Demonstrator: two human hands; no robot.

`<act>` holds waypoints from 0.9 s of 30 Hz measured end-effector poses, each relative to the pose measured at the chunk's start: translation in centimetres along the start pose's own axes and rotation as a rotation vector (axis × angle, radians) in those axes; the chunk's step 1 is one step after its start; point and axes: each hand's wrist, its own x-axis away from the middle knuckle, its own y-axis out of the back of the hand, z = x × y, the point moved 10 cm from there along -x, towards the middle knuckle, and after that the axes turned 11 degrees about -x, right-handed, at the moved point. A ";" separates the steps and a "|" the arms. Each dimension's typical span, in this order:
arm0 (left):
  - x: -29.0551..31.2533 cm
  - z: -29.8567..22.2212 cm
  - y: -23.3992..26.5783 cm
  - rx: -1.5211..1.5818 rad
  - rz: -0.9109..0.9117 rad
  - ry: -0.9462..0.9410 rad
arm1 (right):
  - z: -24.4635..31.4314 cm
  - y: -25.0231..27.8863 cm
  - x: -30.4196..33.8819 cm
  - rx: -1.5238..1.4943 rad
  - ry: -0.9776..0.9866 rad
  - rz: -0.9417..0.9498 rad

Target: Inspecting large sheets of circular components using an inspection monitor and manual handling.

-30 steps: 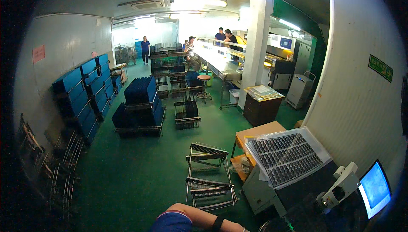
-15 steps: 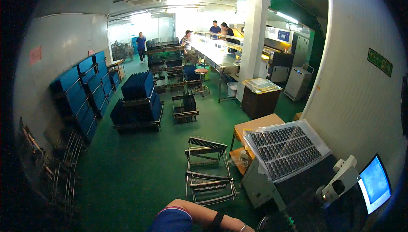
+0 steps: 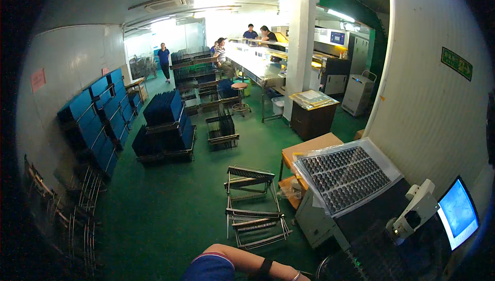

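Observation:
Bent at the elbow, my left arm [image 3: 247, 260] comes in at the lower edge with a blue sleeve. A dark band circles the forearm, and a bracelet shows near the wrist. My left hand is cut off below the picture, so what it holds is hidden. My right hand is out of sight too. Just beyond my arm, metal slotted racks [image 3: 255, 211] stand on the green floor. To the right, a sheet with rows of dark round shapes [image 3: 346, 178] lies under clear plastic on a slanted machine top. A white device [image 3: 412, 211] stands beside a lit monitor [image 3: 458, 213].
Racks filled with dark blue panels [image 3: 165, 126] stand ahead to the left. More blue panels [image 3: 90, 118] line the left wall above metal frames [image 3: 80, 209]. A brown cabinet [image 3: 312, 121], a white pillar [image 3: 301, 39] and a stool [image 3: 239, 86] stand farther off. Several people are around a bright workbench [image 3: 258, 64].
The view has shifted slightly, moving the far room left and a little down. A person at the back left has walked a bit closer. My left arm stays bent at the lower edge.

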 end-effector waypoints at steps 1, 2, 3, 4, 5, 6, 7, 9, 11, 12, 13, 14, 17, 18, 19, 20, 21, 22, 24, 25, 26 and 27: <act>-0.1 0.0 0.1 -0.004 0.001 0.000 | -1.2 0.2 -0.3 0.000 0.001 -0.002; -0.1 -0.1 0.2 -0.008 0.005 -0.001 | -1.6 0.2 -0.6 -0.051 0.080 0.019; -0.2 -0.1 0.2 -0.011 0.006 -0.001 | -1.8 0.2 -0.7 -0.102 0.159 0.041; -0.3 -0.1 0.3 -0.019 0.007 -0.001 | -2.6 0.1 -0.9 -0.100 0.160 0.040; -0.4 -0.2 0.3 -0.023 0.008 0.001 | -2.9 -0.1 -1.0 -0.127 0.164 0.054; -0.5 -0.1 0.4 -0.028 0.010 0.000 | -2.8 -0.5 -1.2 -0.154 0.169 0.068; -0.7 -0.2 0.4 -0.035 0.008 -0.002 | -3.4 0.2 -1.1 -0.102 0.069 -0.036; -1.0 -0.1 0.5 -0.052 0.009 -0.002 | -3.4 1.4 -0.2 -0.025 -0.146 -0.228; -1.2 0.2 0.7 -0.070 0.009 0.005 | -1.2 1.6 0.4 -0.114 -0.222 -0.286; -1.4 0.3 0.9 -0.078 0.005 0.009 | 0.2 1.6 0.6 -0.168 -0.238 -0.289; -1.4 0.5 1.0 -0.088 0.003 0.017 | 1.5 1.5 0.6 -0.212 -0.248 -0.296; -1.6 0.6 1.1 -0.095 0.005 0.023 | 2.5 1.3 0.6 -0.247 -0.260 -0.302; -1.8 1.0 1.3 -0.120 0.025 0.047 | 4.5 1.0 0.6 -0.348 -0.290 -0.326; -1.9 1.1 1.4 -0.128 0.029 0.053 | 4.8 0.9 0.6 -0.375 -0.298 -0.338; -2.1 1.1 1.5 -0.137 0.031 0.056 | 5.1 0.9 0.5 -0.401 -0.305 -0.348; -2.1 1.2 1.5 -0.145 0.030 0.062 | 5.4 0.9 0.6 -0.427 -0.312 -0.356; -2.3 1.3 1.5 -0.151 0.035 0.067 | 5.6 0.8 0.6 -0.450 -0.319 -0.359; -2.4 1.3 1.6 -0.162 0.035 0.072 | 5.9 0.9 0.7 -0.470 -0.325 -0.366; -2.5 1.3 1.7 -0.183 0.046 0.077 | 6.3 0.9 1.2 -0.521 -0.342 -0.385; -2.6 1.3 1.8 -0.189 0.057 0.081 | 6.5 0.9 1.5 -0.548 -0.354 -0.398; -2.6 1.2 1.8 -0.200 0.079 0.083 | 6.7 0.9 1.8 -0.570 -0.370 -0.407; -2.7 1.0 2.0 -0.212 0.095 0.081 | 6.9 1.0 2.1 -0.592 -0.382 -0.423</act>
